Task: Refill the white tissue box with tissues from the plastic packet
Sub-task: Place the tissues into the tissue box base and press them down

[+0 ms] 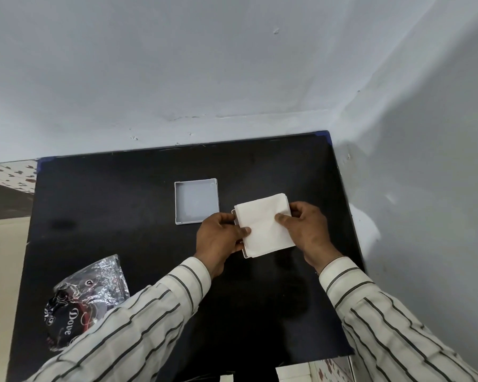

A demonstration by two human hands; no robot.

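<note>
A stack of white tissues [262, 226] lies over one half of the white tissue box [235, 216], of which only the left rim shows. My left hand [218, 238] grips the box's left edge with its thumb on the tissues. My right hand [307, 227] holds the stack's right side, thumb pressing on top. The other half of the box [196, 202], a shallow white square tray, lies open side up on the black table just behind and to the left. The crumpled plastic packet [86, 296], silver and black, lies at the near left, partly under my left sleeve.
The black table [122, 216] stands in a corner, with a grey wall behind it and another along its right side. Beyond the table's left edge there is floor. A white object shows past the near edge at the bottom.
</note>
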